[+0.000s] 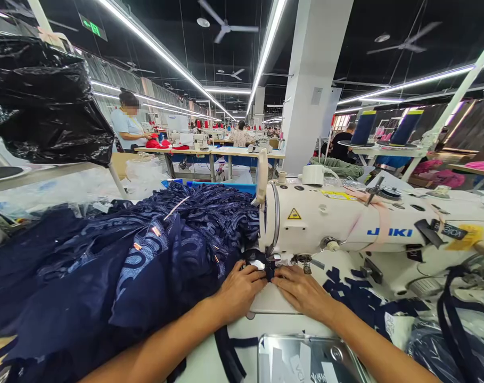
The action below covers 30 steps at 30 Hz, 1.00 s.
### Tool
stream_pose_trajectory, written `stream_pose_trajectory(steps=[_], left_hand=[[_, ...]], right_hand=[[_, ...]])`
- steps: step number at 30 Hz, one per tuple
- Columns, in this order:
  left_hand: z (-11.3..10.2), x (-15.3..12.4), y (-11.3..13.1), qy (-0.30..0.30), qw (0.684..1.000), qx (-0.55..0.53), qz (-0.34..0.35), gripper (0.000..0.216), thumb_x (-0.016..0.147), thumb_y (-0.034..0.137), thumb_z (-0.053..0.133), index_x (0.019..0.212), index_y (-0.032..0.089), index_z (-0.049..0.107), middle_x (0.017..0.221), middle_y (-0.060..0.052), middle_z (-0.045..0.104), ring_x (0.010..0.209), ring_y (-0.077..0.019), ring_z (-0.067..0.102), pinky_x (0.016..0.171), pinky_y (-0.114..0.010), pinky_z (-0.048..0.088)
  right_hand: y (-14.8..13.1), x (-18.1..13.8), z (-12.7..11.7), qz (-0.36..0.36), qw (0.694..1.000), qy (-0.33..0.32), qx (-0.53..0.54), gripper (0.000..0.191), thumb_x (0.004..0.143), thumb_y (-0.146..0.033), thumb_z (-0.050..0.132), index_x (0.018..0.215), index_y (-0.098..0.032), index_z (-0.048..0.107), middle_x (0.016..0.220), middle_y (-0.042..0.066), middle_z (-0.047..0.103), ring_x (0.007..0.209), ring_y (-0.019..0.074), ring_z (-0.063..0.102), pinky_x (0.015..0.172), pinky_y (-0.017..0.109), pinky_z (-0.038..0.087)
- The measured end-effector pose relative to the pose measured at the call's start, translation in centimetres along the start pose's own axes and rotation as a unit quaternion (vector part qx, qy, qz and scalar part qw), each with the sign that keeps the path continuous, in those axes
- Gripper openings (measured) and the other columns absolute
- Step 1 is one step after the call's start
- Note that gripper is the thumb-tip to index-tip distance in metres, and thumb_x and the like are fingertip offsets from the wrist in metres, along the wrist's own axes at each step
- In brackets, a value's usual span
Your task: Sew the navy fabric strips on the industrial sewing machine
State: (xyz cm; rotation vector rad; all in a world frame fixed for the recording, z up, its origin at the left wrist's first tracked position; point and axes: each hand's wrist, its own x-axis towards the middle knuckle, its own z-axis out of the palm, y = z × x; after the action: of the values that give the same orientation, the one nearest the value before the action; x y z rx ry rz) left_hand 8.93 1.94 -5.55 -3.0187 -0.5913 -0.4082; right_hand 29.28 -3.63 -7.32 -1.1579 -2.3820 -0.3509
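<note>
A white sewing machine stands in front of me with its needle at the centre. My left hand lies on dark navy fabric, fingers pressed together, just left of the presser foot. My right hand rests just right of the needle, fingers pinching a narrow navy strip that runs under the foot. The two hands nearly touch at the needle. A big heap of navy patterned cloth spreads to the left.
Blue thread cones stand behind the machine. A black plastic bag hangs at upper left. A clear tray with paper tags lies near me. Other people work at tables far behind, beside a white pillar.
</note>
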Motion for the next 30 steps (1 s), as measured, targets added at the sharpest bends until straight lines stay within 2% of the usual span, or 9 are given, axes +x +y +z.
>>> stream_pose_trajectory(steps=[10, 18, 23, 27, 30], left_hand=[[-0.1, 0.5, 0.1, -0.019, 0.999, -0.032, -0.023, 0.027, 0.080, 0.008, 0.049, 0.103, 0.019, 0.059, 0.115, -0.004, 0.059, 0.105, -0.0210, 0.050, 0.093, -0.042, 0.029], [0.0, 1.1, -0.7, -0.022, 0.995, -0.079, -0.057, 0.037, 0.072, 0.001, 0.047, 0.101, 0.021, 0.060, 0.114, -0.001, 0.060, 0.109, -0.0208, 0.049, 0.098, -0.046, 0.025], [0.5, 1.6, -1.6, -0.012, 0.992, -0.104, -0.064, 0.042, 0.067, 0.001, 0.045, 0.100, 0.022, 0.061, 0.113, -0.001, 0.061, 0.109, -0.0198, 0.049, 0.101, -0.047, 0.021], [0.9, 2.3, -2.2, -0.001, 0.992, -0.107, -0.070, 0.040, 0.066, 0.000, 0.044, 0.095, 0.021, 0.063, 0.110, -0.002, 0.062, 0.107, -0.0193, 0.050, 0.100, -0.047, 0.021], [0.9, 2.6, -2.0, 0.021, 0.996, -0.063, -0.060, 0.028, 0.070, 0.005, 0.048, 0.091, 0.018, 0.063, 0.102, -0.003, 0.064, 0.103, -0.0199, 0.052, 0.099, -0.046, 0.023]], right_hand=[[-0.3, 0.4, -0.2, 0.007, 1.000, 0.002, -0.004, 0.027, 0.086, -0.012, 0.036, 0.094, -0.016, 0.062, 0.090, 0.009, 0.061, 0.083, 0.0186, 0.057, 0.074, 0.033, 0.049], [-0.1, 0.2, 0.3, 0.047, 0.998, -0.023, -0.032, 0.026, 0.082, -0.016, 0.043, 0.101, -0.016, 0.062, 0.099, 0.011, 0.063, 0.088, 0.0217, 0.060, 0.075, 0.036, 0.051], [1.0, 0.0, 0.3, 0.080, 0.995, -0.050, 0.020, 0.029, 0.082, -0.022, 0.044, 0.104, -0.017, 0.062, 0.105, 0.010, 0.064, 0.092, 0.0211, 0.061, 0.078, 0.034, 0.051], [2.3, 0.9, 1.7, 0.159, 0.984, -0.008, 0.084, 0.027, 0.087, -0.022, 0.038, 0.093, -0.021, 0.065, 0.088, 0.005, 0.068, 0.080, 0.0172, 0.063, 0.073, 0.030, 0.053], [3.2, 1.8, 2.7, 0.188, 0.979, 0.020, 0.083, 0.025, 0.090, -0.025, 0.038, 0.097, -0.021, 0.061, 0.094, 0.005, 0.064, 0.080, 0.0152, 0.061, 0.070, 0.031, 0.052]])
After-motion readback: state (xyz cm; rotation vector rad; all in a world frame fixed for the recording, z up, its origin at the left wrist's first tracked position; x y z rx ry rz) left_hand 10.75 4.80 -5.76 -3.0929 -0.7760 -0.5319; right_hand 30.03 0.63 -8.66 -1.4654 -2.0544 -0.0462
